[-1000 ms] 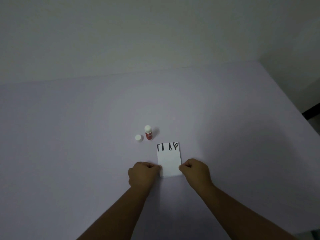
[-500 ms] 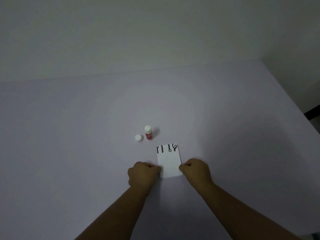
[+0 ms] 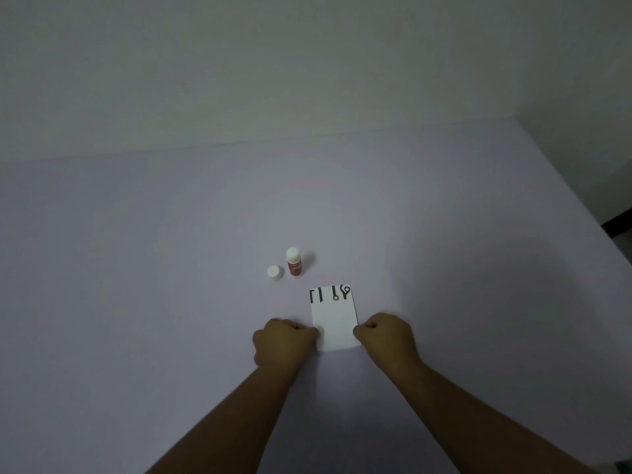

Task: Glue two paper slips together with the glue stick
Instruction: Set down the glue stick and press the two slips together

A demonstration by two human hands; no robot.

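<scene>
A white paper slip (image 3: 334,318) with black marks along its far edge lies flat on the pale table (image 3: 171,302). Whether a second slip lies under it I cannot tell. My left hand (image 3: 282,340) is curled, its fingertips pinching the slip's near left edge. My right hand (image 3: 388,338) is curled the same way on the near right edge. A red glue stick (image 3: 294,262) stands upright beyond the slip, to its left, uncapped with white glue showing. Its white cap (image 3: 274,272) sits on the table just left of the stick.
The table's far edge meets a plain wall (image 3: 307,80). The table's right edge (image 3: 581,206) runs diagonally down, with a dark gap beyond it.
Both hands stay on the slip's near corners. The slip and hands have shifted very slightly; the glue stick and cap have not moved.
</scene>
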